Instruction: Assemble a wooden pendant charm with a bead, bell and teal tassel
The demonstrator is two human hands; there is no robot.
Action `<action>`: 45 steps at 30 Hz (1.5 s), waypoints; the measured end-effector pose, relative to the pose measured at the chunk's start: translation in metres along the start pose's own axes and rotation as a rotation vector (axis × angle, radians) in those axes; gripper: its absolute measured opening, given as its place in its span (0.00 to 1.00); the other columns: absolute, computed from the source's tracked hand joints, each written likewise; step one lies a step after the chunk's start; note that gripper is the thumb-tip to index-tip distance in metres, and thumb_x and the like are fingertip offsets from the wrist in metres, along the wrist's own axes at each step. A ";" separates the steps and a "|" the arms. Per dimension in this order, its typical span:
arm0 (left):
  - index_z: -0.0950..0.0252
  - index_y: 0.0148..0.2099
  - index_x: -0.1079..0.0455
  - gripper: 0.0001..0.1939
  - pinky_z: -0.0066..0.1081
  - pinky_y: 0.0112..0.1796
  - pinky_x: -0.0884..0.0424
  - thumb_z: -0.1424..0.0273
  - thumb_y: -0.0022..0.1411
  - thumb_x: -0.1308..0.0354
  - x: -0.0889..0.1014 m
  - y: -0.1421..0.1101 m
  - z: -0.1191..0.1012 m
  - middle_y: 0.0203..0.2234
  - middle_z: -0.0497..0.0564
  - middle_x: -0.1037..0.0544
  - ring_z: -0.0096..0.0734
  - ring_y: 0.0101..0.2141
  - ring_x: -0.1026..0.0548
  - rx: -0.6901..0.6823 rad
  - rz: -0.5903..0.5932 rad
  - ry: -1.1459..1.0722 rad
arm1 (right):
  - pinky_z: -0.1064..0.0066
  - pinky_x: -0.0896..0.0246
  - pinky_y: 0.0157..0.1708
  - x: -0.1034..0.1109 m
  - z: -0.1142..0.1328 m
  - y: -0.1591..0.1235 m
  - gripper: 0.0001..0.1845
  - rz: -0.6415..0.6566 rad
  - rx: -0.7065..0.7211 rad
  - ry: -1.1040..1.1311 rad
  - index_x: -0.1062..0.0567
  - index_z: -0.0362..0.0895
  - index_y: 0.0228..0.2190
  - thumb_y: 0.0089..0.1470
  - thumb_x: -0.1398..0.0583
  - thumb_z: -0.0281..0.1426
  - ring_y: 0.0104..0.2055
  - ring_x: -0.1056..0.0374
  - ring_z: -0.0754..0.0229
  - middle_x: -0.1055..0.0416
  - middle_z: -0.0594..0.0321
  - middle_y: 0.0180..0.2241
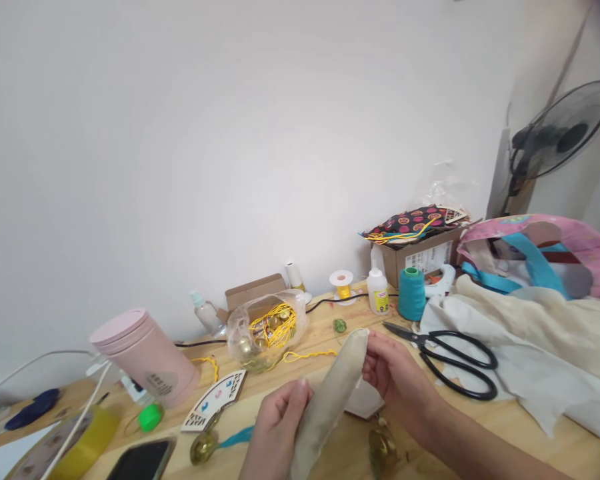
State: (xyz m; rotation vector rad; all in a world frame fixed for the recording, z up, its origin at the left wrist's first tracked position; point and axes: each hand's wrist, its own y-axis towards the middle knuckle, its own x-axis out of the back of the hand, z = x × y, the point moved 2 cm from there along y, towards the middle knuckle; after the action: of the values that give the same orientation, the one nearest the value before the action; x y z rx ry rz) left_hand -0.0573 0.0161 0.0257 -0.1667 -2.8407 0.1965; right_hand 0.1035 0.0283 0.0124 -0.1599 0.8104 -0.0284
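Note:
A folded piece of beige cloth (333,390), long and narrow with a frayed edge, slants between my two hands. My left hand (283,420) grips its lower left side, thumb on top. At the cloth's upper end, the fingers of my right hand (397,373) pinch the corner. Below the right hand lies a brass bell (381,448), and a white plate-like piece (364,400) is partly hidden behind the cloth. Left of my left hand are another brass bell (203,448) with a blue ribbon (236,437) and a fan-shaped decorated piece (215,402).
Black-handled scissors (460,360) lie to the right beside white cloth (525,367). Behind stand a teal thread cone (411,295), a glue bottle (378,293) and a plastic bag of yellow cord (267,327). A pink canister (147,360), phone (143,460) and yellow tape roll (87,447) occupy the left.

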 end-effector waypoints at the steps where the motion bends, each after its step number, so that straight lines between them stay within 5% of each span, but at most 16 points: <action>1: 0.66 0.19 0.38 0.22 0.23 0.22 0.45 0.51 0.47 0.49 0.000 0.000 0.000 0.15 0.43 0.40 0.25 0.20 0.43 0.010 0.010 0.000 | 0.82 0.51 0.17 0.000 0.001 0.001 0.10 -0.008 0.003 0.009 0.39 0.42 0.17 0.40 0.40 0.28 0.16 0.48 0.73 0.45 0.74 0.14; 10: 0.65 0.23 0.33 0.20 0.25 0.25 0.41 0.53 0.51 0.52 0.022 0.007 0.001 0.17 0.45 0.34 0.29 0.23 0.37 -0.117 -0.036 0.170 | 0.82 0.47 0.17 -0.001 -0.001 0.000 0.06 -0.016 -0.055 -0.179 0.36 0.41 0.19 0.37 0.41 0.26 0.16 0.42 0.73 0.38 0.72 0.14; 14: 0.65 0.26 0.32 0.16 0.30 0.28 0.37 0.57 0.48 0.47 0.026 0.012 0.004 0.21 0.48 0.30 0.35 0.26 0.33 -0.183 -0.201 0.218 | 0.81 0.46 0.17 -0.003 -0.008 -0.001 0.05 -0.011 -0.090 -0.362 0.36 0.41 0.19 0.37 0.42 0.28 0.15 0.42 0.72 0.37 0.72 0.13; 18: 0.64 0.31 0.32 0.11 0.35 0.36 0.35 0.61 0.47 0.44 0.013 0.004 0.001 0.29 0.52 0.27 0.38 0.32 0.30 -0.339 -0.292 0.241 | 0.81 0.48 0.16 -0.004 -0.011 -0.001 0.05 -0.015 -0.081 -0.411 0.37 0.42 0.19 0.37 0.43 0.29 0.14 0.41 0.71 0.37 0.72 0.12; 22: 0.63 0.31 0.32 0.08 0.35 0.38 0.35 0.66 0.46 0.41 -0.010 -0.006 -0.007 0.33 0.53 0.27 0.40 0.37 0.30 -0.583 -0.209 0.369 | 0.80 0.49 0.14 -0.004 -0.016 0.000 0.07 0.027 -0.033 -0.454 0.38 0.43 0.18 0.34 0.42 0.29 0.13 0.43 0.71 0.39 0.74 0.11; 25: 0.63 0.31 0.34 0.05 0.33 0.36 0.33 0.69 0.48 0.43 -0.020 -0.008 -0.008 0.31 0.53 0.28 0.37 0.35 0.30 -0.641 -0.152 0.442 | 0.80 0.51 0.14 -0.004 -0.020 0.000 0.08 0.073 0.015 -0.473 0.40 0.43 0.17 0.33 0.42 0.28 0.13 0.46 0.72 0.41 0.76 0.11; 39: 0.61 0.26 0.37 0.02 0.31 0.30 0.37 0.73 0.48 0.50 -0.026 -0.007 0.006 0.22 0.48 0.28 0.35 0.27 0.30 -0.492 -0.285 0.538 | 0.80 0.52 0.18 -0.006 -0.020 -0.007 0.05 0.179 0.240 -0.800 0.36 0.42 0.20 0.36 0.47 0.21 0.20 0.46 0.69 0.42 0.72 0.17; 45: 0.63 0.24 0.35 0.03 0.29 0.29 0.35 0.71 0.47 0.48 -0.013 0.001 0.007 0.19 0.48 0.27 0.33 0.25 0.29 -0.257 -0.214 0.252 | 0.79 0.51 0.18 -0.003 -0.021 -0.002 0.04 0.145 0.159 -0.732 0.34 0.41 0.22 0.37 0.42 0.25 0.19 0.44 0.69 0.39 0.71 0.16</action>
State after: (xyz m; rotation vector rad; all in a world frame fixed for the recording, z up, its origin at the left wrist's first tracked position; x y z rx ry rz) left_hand -0.0469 0.0149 0.0154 0.0576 -2.5969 -0.2210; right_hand 0.0862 0.0238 0.0011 0.0434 0.0853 0.0984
